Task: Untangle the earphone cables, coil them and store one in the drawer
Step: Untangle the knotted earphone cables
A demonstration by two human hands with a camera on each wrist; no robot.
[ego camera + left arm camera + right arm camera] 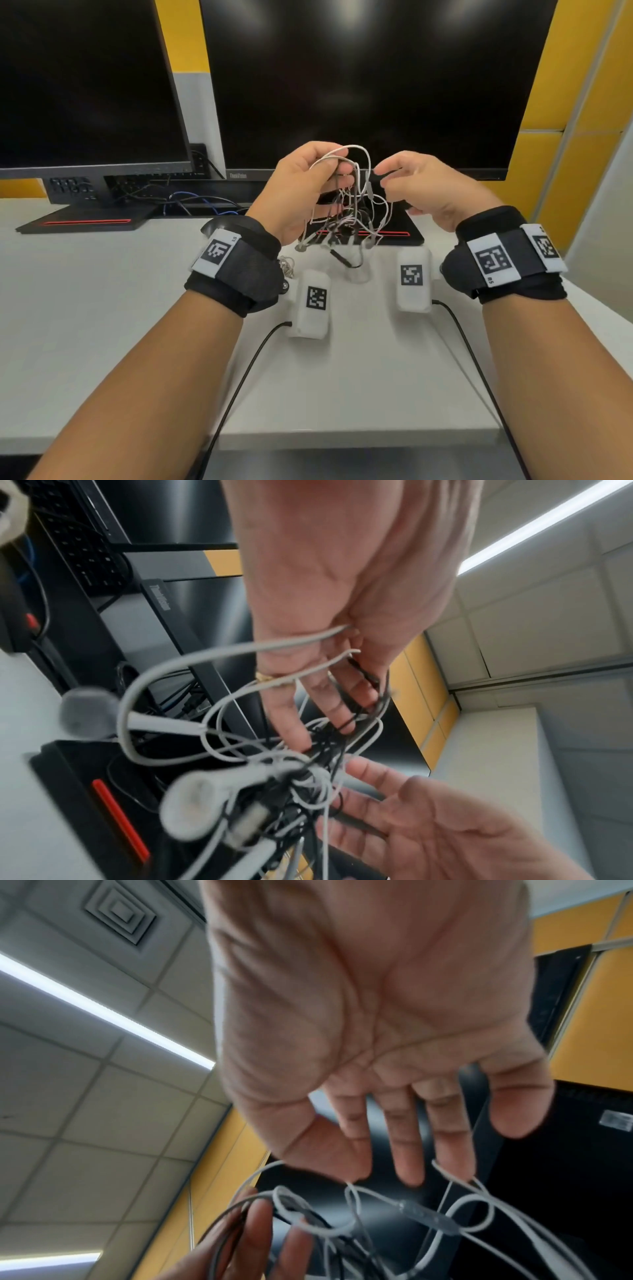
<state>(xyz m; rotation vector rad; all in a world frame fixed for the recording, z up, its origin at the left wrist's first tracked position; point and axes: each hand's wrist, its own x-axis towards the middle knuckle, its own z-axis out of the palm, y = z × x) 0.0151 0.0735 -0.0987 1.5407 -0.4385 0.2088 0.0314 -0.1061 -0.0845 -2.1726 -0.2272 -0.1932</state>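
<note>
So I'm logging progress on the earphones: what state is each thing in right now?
earphone cables: tangled, lifted above desk
left hand: grips the cable loops
right hand: open, fingertips at the tangle
large monitor: screen dark
left monitor: screen dark

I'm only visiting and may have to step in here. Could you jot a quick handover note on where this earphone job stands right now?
Left hand: grips the tangled earphone cables, white and black, lifted above the white desk.
Right hand: beside the tangle, fingers spread loosely; whether it pinches a strand is unclear.
Done: tangle picked up.
Left: separate the cables, coil each, store one in the drawer, which is not in view.
</note>
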